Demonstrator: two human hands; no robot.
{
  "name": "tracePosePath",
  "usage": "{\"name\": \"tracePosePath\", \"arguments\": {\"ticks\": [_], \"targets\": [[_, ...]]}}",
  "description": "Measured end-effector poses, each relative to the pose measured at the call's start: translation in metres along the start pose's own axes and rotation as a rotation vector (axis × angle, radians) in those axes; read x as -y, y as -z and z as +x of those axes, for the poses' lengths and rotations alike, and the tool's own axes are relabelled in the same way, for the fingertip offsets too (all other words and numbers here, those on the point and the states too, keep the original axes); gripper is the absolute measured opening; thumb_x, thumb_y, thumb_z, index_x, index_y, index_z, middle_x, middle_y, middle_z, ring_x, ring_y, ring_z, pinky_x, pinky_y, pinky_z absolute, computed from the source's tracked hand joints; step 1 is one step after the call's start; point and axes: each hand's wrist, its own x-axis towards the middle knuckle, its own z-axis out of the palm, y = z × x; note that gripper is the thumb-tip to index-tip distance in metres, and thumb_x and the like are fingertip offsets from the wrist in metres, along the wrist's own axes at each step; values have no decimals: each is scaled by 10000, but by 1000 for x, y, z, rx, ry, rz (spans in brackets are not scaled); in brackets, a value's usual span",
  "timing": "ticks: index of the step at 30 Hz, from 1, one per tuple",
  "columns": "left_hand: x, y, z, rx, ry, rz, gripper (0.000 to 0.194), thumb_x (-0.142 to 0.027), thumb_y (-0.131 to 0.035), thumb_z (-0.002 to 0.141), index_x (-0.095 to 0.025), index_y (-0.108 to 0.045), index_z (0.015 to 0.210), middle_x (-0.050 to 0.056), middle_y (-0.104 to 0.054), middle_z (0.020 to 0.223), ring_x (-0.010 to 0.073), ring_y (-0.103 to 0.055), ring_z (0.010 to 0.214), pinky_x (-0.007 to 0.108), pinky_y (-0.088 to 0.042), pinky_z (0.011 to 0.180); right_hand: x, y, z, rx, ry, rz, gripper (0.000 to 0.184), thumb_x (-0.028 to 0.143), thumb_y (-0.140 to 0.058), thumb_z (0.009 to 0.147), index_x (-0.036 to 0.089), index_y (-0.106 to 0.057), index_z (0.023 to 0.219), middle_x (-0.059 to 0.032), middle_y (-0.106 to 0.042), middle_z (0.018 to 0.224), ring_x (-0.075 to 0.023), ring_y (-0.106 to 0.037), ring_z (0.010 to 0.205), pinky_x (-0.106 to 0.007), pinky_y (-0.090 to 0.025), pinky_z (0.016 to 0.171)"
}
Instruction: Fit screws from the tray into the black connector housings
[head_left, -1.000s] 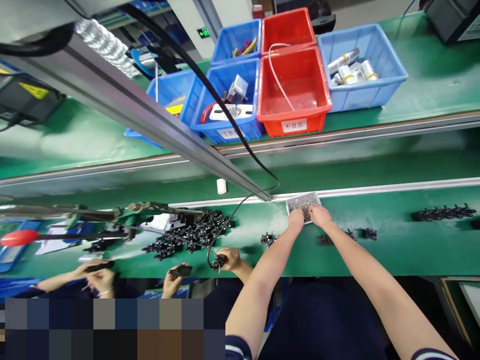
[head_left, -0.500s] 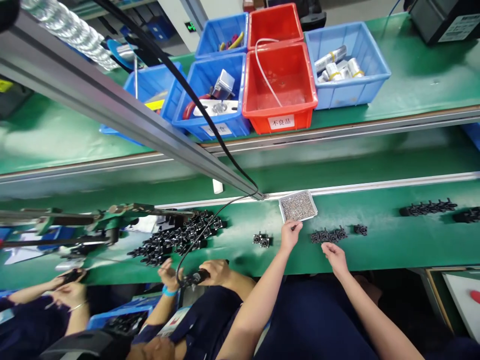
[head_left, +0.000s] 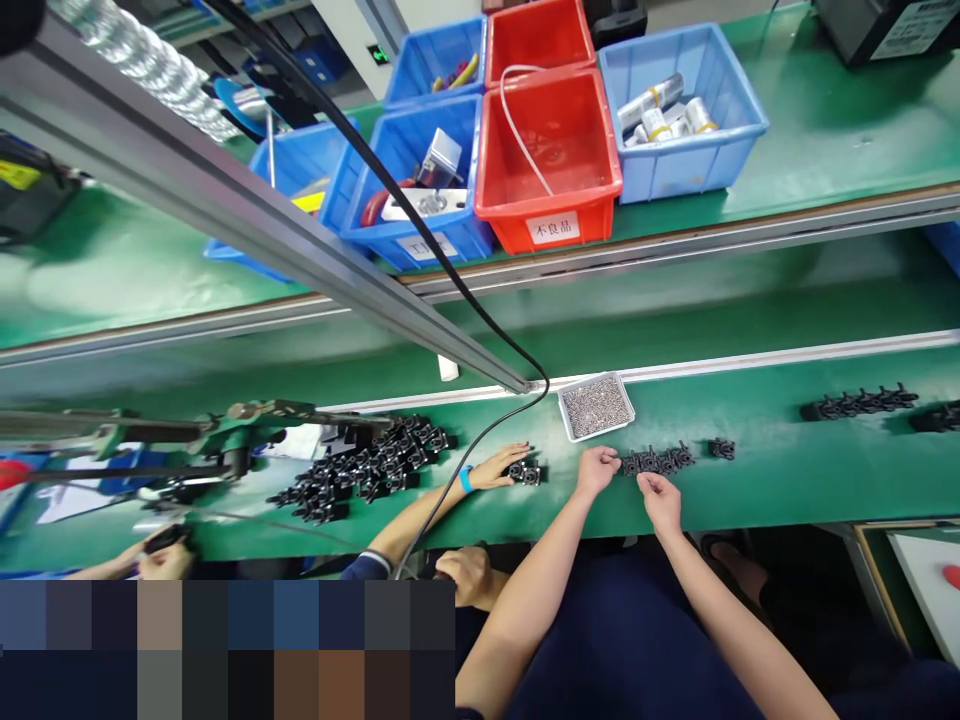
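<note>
A short row of black plastic parts (head_left: 658, 460) with upright prongs stands on the green bench in front of me. My left hand (head_left: 598, 470) is at the row's left end, thumb and fingers pinched together; anything between them is too small to make out. At the near side of the same row, my right hand (head_left: 661, 502) is also closed in a pinch, its contents hidden. Just beyond my left hand lies a white tray (head_left: 573, 433) filled with small metal pieces, probably screws. One separate black part (head_left: 722, 448) sits right of the row.
A co-worker's hand (head_left: 501, 468) with a blue wristband reaches to a pair of black parts (head_left: 531, 474) on my left. Farther left is a large pile of black parts (head_left: 360, 470). A black cable (head_left: 480, 430) hangs across. Bins (head_left: 551, 160) line the shelf above.
My left hand has moved from the tray's edge to the row of black parts. My right hand stays near the row. The co-worker's banded hand has reached right to the pair of parts.
</note>
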Motion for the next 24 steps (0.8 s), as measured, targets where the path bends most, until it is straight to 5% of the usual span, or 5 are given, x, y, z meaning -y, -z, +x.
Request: {"name": "tracePosePath", "arguments": {"ticks": [10,17,24], "targets": [[-8,-5,9,54,87,-100,284,-187,-824,705,-98,-695,942,30,-674,622,114,-604,504,227,-475,548,10,-5,1,-23,-194,150,550,568,-827,567,119,-732,869,-111,-744,779,-216,-681,692,-306,-531,631],[-17,-13,8,2,90,138,259,-213,-845,699,-127,-726,911,9,-667,600,98,-607,513,193,-479,546,0,-5,3,-8,-229,160,600,580,-839,570,103,-731,917,-125,-751,820,-203,-689,704,-284,-528,632],[-27,-16,10,91,359,5,253,-241,-808,757,-108,-754,965,44,-699,683,116,-635,555,243,-590,574,6,-6,0,18,-292,223,663,604,-854,536,100,-734,950,-138,-764,851,-196,-702,693,-263,-534,588]]}}
